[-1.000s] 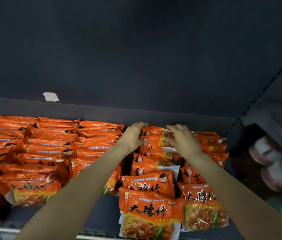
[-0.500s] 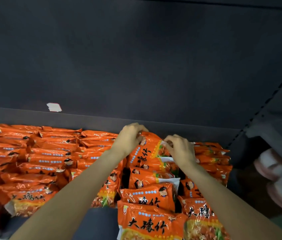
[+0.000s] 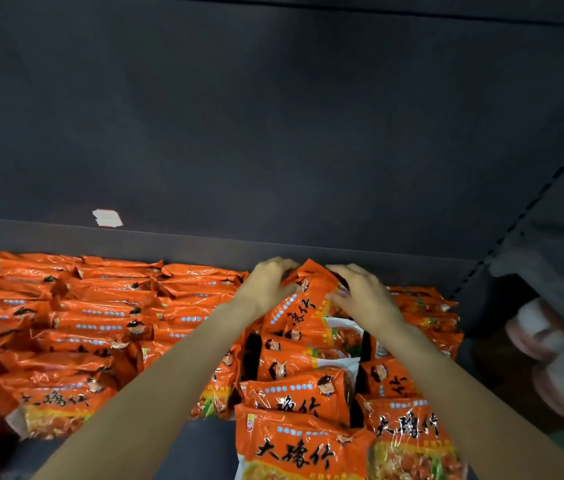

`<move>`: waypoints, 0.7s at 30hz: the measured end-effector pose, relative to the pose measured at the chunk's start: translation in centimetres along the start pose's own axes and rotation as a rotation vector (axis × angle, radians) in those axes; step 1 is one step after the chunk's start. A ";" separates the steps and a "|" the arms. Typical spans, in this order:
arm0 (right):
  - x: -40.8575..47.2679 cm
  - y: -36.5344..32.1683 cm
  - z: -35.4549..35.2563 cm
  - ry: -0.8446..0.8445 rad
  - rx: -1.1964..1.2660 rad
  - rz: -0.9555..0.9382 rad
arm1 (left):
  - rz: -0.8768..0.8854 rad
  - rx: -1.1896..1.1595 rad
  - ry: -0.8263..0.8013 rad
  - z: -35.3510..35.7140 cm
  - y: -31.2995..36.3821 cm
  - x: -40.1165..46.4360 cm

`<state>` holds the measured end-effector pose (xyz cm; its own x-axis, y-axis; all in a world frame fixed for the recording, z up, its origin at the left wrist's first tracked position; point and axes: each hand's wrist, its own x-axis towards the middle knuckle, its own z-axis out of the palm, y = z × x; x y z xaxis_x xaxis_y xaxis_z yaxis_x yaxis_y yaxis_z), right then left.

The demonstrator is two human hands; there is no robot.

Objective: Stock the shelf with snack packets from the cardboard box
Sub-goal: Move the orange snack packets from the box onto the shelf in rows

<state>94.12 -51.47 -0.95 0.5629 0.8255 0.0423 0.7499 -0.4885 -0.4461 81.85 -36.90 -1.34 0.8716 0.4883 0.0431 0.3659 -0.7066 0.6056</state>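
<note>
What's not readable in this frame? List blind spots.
- Cardboard box: not in the head view at all.
- Fingertips of left hand and right hand: curled behind the top of the tilted packet, so grip depth is unclear.
- Pale items at right: blurred, cut by the frame edge.
- Front packet: bottom cropped.
- White label on the back wall: too small to read.
</note>
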 end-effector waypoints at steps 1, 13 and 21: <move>0.1 -0.1 0.0 -0.012 0.082 -0.039 | 0.016 -0.015 -0.002 0.1 0.1 0.0; 0.6 0.7 -0.2 0.132 0.166 0.028 | -0.003 0.046 -0.062 1.2 0.6 0.5; 0.1 1.5 0.6 0.064 0.227 0.044 | 0.120 0.329 0.032 0.4 1.4 0.1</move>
<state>95.14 -51.94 -2.18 0.6193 0.7818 0.0720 0.6313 -0.4413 -0.6377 82.63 -38.05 -0.84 0.9059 0.4043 0.1262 0.3520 -0.8843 0.3067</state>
